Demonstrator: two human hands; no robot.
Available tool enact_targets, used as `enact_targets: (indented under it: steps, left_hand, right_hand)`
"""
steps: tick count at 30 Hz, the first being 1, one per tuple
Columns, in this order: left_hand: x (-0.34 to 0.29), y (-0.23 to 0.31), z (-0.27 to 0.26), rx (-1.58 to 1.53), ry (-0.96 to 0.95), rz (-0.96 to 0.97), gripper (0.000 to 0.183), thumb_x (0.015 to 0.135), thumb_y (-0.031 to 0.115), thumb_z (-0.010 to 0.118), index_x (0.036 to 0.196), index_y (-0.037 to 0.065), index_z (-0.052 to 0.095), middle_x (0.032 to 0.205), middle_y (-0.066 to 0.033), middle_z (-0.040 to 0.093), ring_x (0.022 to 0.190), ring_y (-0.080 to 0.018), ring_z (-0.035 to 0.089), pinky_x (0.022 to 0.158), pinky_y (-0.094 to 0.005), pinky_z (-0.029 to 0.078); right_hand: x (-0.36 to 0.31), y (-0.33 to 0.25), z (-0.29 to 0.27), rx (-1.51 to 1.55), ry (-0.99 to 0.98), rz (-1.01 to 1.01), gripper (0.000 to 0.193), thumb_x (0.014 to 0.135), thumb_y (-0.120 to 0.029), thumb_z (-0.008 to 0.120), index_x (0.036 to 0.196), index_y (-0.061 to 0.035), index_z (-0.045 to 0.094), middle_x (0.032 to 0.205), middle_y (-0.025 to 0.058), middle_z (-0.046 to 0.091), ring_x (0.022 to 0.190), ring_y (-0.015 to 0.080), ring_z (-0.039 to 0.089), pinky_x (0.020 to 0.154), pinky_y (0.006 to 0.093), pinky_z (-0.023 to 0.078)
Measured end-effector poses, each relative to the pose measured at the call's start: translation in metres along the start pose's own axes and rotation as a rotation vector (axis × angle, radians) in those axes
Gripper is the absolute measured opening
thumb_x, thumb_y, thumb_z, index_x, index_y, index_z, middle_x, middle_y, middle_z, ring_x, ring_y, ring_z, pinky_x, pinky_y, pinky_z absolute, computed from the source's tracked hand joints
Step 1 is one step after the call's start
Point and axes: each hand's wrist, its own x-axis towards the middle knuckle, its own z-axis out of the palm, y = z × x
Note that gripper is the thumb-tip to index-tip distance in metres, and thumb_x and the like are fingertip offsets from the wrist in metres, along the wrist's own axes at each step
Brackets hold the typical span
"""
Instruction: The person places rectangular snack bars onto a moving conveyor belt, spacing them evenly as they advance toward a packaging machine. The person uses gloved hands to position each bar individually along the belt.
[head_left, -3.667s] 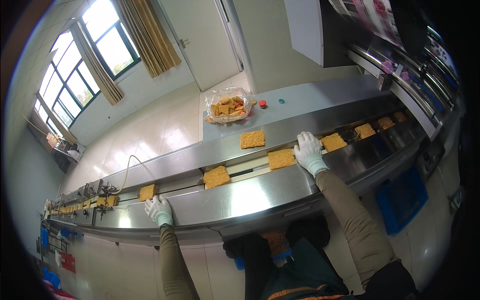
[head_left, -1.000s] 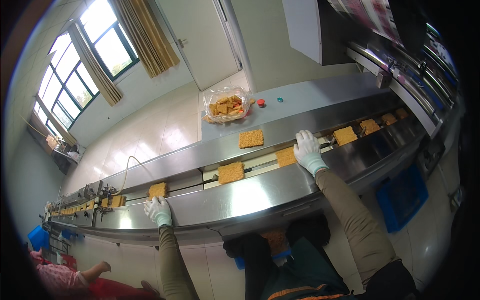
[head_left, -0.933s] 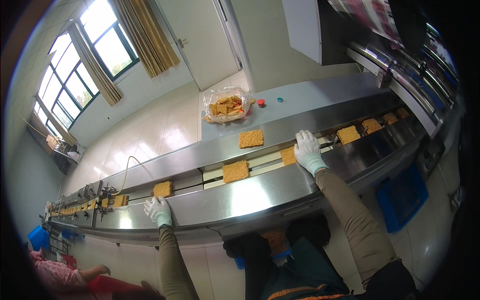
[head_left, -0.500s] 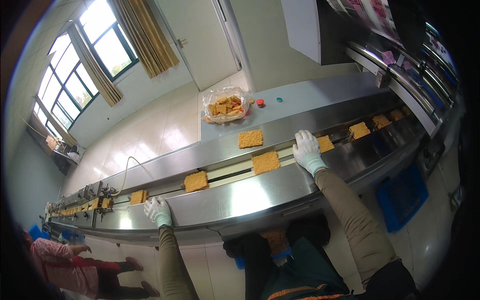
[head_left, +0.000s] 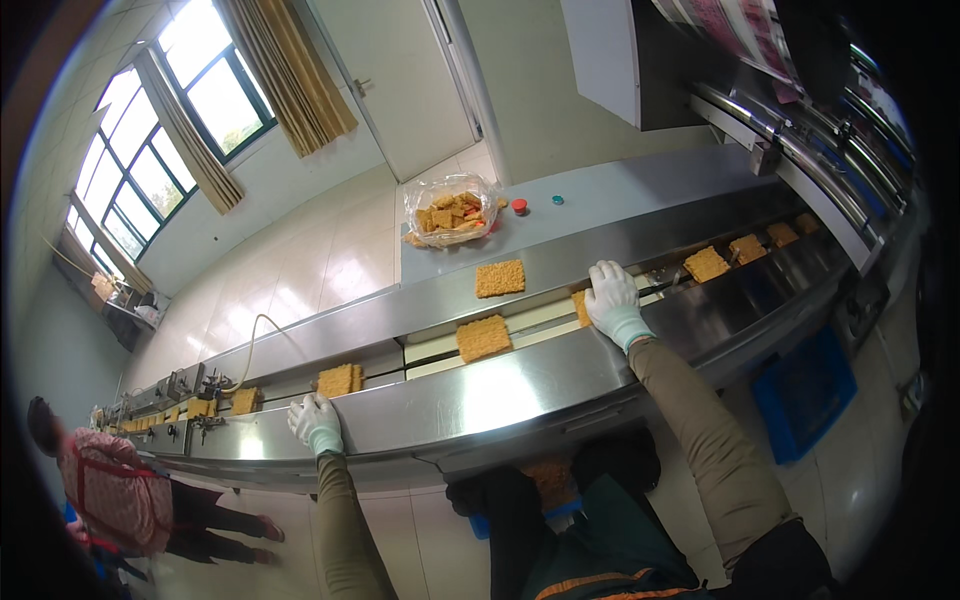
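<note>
My right hand (head_left: 613, 298), in a white glove, lies over the conveyor channel with its fingers outstretched. Beside it, partly covered by the hand, is a golden crumbly snack block (head_left: 580, 308); whether they touch is unclear. My left hand (head_left: 315, 422), also gloved, rests on the near steel edge (head_left: 400, 425) with fingers laid out, gripping nothing. Just above it sits a doubled-looking block (head_left: 340, 380) in the channel. Another block (head_left: 484, 338) lies on the belt between my hands. A single block (head_left: 500, 278) lies on the far steel ledge.
Behind the conveyor, a clear plastic bag of broken pieces (head_left: 448, 215) stands on a grey tabletop (head_left: 640, 187), near a red cap (head_left: 519, 206) and a green cap (head_left: 558, 200). Rollers (head_left: 800, 150) rise at right. A blue crate (head_left: 803, 395) sits below. A co-worker (head_left: 115, 490) stands at left.
The blocks in the channel have shifted to the right; one now shows beside my right hand. Both hands keep their places. The co-worker at far left has changed posture.
</note>
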Motion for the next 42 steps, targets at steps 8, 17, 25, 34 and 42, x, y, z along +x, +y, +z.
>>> enact_targets:
  steps: [8,17,25,34,42]
  left_hand:
    - [-0.0007,0.0006,-0.0024,0.001,0.008,0.001,0.038,0.09,0.04,0.047,0.106,0.011,0.065,0.126,-0.0227,0.051,0.119,-0.0389,0.046,0.103,-0.0452,0.034]
    - [-0.0008,0.0005,-0.0011,0.005,0.014,0.001,0.038,0.089,0.041,0.048,0.101,0.009,0.066,0.124,-0.0234,0.052,0.117,-0.0391,0.047,0.102,-0.0454,0.035]
    - [0.0013,0.0,0.0014,0.002,-0.007,-0.004,0.039,0.089,0.041,0.047,0.107,0.011,0.065,0.127,-0.0227,0.051,0.119,-0.0387,0.046,0.103,-0.0449,0.034]
    - [0.0003,0.0001,-0.0017,-0.015,-0.008,-0.007,0.039,0.089,0.041,0.047,0.107,0.011,0.065,0.125,-0.0232,0.051,0.119,-0.0387,0.045,0.103,-0.0449,0.033]
    - [0.0005,-0.0009,0.0008,0.006,0.013,-0.005,0.038,0.089,0.04,0.047,0.102,0.01,0.066,0.124,-0.0235,0.052,0.118,-0.0391,0.047,0.102,-0.0454,0.034]
  right_hand:
    - [0.0,0.0011,0.0038,-0.02,-0.028,0.008,0.035,0.081,-0.025,0.056,0.11,-0.005,0.055,0.121,0.0106,0.054,0.12,0.0259,0.046,0.098,0.039,0.038]
    - [-0.0003,-0.0012,-0.0002,-0.025,-0.013,0.001,0.034,0.081,-0.025,0.056,0.109,-0.0048,0.056,0.12,0.0106,0.055,0.118,0.0258,0.047,0.098,0.039,0.038]
    - [0.0012,0.0019,0.0038,-0.02,-0.006,0.0,0.033,0.08,-0.024,0.056,0.107,-0.005,0.057,0.118,0.0106,0.056,0.116,0.0261,0.048,0.097,0.0391,0.039]
    - [-0.0007,0.0006,0.0029,0.012,0.037,-0.009,0.035,0.078,-0.021,0.057,0.108,-0.0036,0.057,0.118,0.0133,0.056,0.116,0.03,0.048,0.096,0.042,0.041]
    - [0.0004,-0.0019,-0.0018,0.004,-0.007,0.005,0.034,0.079,-0.021,0.056,0.108,-0.004,0.056,0.12,0.0129,0.056,0.118,0.0292,0.047,0.097,0.0413,0.04]
